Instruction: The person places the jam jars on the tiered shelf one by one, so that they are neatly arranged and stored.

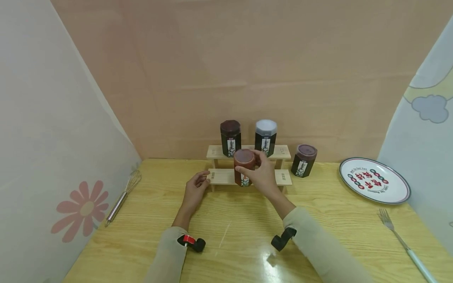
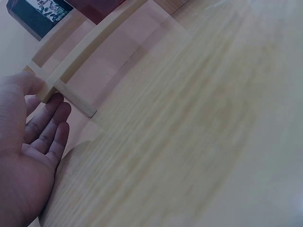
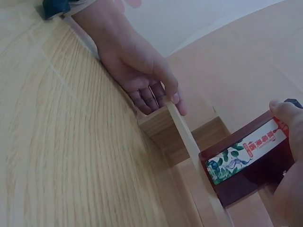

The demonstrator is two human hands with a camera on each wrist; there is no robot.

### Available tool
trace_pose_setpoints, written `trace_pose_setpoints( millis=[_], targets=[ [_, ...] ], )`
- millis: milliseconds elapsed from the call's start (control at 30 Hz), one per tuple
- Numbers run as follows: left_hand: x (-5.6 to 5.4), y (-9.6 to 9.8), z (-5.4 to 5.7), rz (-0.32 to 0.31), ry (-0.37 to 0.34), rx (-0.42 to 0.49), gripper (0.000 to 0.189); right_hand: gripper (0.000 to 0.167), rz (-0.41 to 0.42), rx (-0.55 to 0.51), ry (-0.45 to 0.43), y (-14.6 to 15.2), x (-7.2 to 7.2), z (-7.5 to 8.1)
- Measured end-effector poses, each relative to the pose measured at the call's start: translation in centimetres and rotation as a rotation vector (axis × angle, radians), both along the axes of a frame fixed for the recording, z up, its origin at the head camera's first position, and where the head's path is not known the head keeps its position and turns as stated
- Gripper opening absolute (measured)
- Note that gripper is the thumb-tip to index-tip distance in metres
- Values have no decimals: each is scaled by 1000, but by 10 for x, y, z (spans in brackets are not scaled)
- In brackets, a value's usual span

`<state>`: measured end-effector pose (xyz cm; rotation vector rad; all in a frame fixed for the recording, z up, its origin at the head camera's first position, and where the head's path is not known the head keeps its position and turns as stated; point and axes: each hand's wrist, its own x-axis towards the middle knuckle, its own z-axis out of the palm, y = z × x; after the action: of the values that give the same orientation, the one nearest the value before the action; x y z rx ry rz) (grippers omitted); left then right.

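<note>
My right hand (image 1: 263,175) grips a reddish-brown jar (image 1: 244,158) near its lid, at the lower step of a two-step wooden rack (image 1: 223,177). In the right wrist view, the labelled jar (image 3: 246,161) stands with its base right at the step's board. With thumb above and fingers curled below, my left hand (image 2: 33,127) pinches the left end of that lower step (image 2: 75,61). On the upper step stand a dark-lidded jar (image 1: 231,139) and a white-lidded jar (image 1: 266,138), side by side.
Right of the rack, a purple-lidded jar (image 1: 304,161) stands on the table. Farther right lie a white plate with red print (image 1: 375,180) and a fork (image 1: 400,236). A whisk (image 1: 124,195) lies by the left wall (image 1: 70,118). Behind the rack hangs a pinkish-tan backdrop (image 1: 247,78).
</note>
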<state>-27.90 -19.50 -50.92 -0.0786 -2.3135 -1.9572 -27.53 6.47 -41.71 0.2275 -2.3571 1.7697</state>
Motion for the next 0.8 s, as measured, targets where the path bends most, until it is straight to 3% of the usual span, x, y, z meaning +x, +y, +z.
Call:
trace_pose_setpoints(
  millis=[367, 800],
  targets=[
    [-3, 1, -1, 19, 15, -3, 30, 72, 238, -116, -38, 32, -4, -16],
    [-2, 0, -1, 2, -6, 18, 34, 68, 246, -155, -13, 18, -10, -26]
  ],
)
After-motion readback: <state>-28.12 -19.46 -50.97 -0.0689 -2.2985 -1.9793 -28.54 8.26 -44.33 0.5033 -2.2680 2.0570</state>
